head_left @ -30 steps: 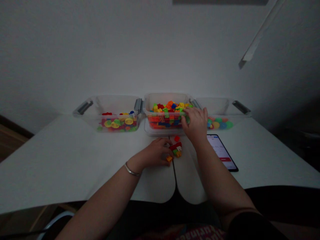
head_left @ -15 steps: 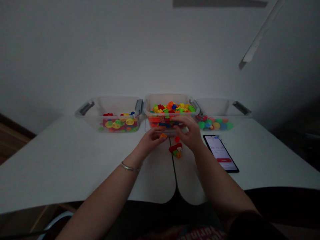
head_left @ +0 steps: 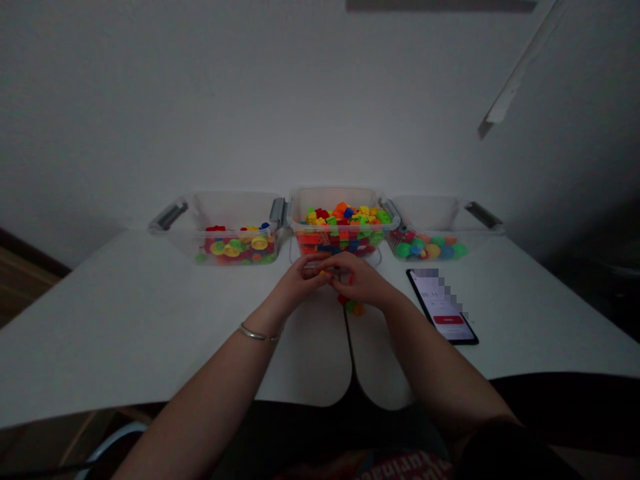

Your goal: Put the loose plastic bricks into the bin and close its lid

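My left hand [head_left: 295,285] is closed around a small orange building block [head_left: 325,273] just above the table. My right hand [head_left: 364,281] meets it there, its thumb and fingers around the same block, so the fingertips of both hands overlap and hide most of it. Below the right palm lie a few loose red, green and orange building blocks [head_left: 354,307], partly covered by that hand. Right behind the hands stands a clear plastic box [head_left: 345,229] heaped with coloured building blocks [head_left: 350,215].
To the left, another clear box [head_left: 200,235] holds red, yellow and green pieces. A third clear box [head_left: 475,233] on the right contains coloured balls. A phone [head_left: 447,313] with a lit screen lies right of my right hand. A seam splits the white table [head_left: 200,313].
My right hand has moved left and down from in front of the middle box to the orange block in my left hand. It now covers part of the loose blocks. My left hand has barely moved.
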Motion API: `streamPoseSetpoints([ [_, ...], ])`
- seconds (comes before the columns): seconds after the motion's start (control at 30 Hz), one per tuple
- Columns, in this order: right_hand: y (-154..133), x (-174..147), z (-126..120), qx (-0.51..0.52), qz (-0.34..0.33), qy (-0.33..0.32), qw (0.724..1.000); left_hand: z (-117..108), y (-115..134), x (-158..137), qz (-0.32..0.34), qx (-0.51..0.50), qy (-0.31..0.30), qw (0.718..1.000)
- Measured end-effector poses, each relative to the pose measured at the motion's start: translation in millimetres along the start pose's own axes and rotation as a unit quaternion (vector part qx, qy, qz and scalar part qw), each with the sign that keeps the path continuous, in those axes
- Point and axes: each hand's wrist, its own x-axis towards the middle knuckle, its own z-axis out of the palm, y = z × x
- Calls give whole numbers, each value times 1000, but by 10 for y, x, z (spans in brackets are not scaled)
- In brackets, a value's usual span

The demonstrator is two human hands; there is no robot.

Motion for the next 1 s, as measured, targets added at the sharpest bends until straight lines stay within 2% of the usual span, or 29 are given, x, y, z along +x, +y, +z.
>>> streamPoseSetpoints([
  [0.23, 11, 9, 24, 23, 10, 30, 999, -4, -22, -3, 7, 38, 1, 999],
  [0.33, -1, 15, 4, 21, 15, 74, 997, -19, -47, 5, 25, 81, 10, 996],
  [0.4, -9, 21, -31, -4, -1, 126, 992, -34, -69, 6, 51, 132, 19, 990],
  [0.47, -26, 26, -78, -45, -29, 186, 981, -44, -83, -3, 90, 218, 28, 971],
  [0.53, -50, 27, -129, -96, -58, 233, 966, -47, -81, -21, 133, 315, 26, 939],
  [0.67, -65, 16, -232, -193, -64, 288, 936, -37, -60, -54, 215, 447, -35, 867],
  [0.73, -27, 9, -290, -221, -40, 334, 916, -29, -65, -61, 245, 480, -74, 839],
  [0.83, 77, 11, -379, -220, -14, 400, 890, -20, -100, -61, 273, 499, -128, 812],
  [0.9, 149, 25, -424, -214, 1, 418, 883, -16, -128, -60, 279, 509, -155, 800],
  [1.0, 227, 57, -442, -232, 5, 410, 882, -10, -150, -64, 265, 532, -181, 783],
])
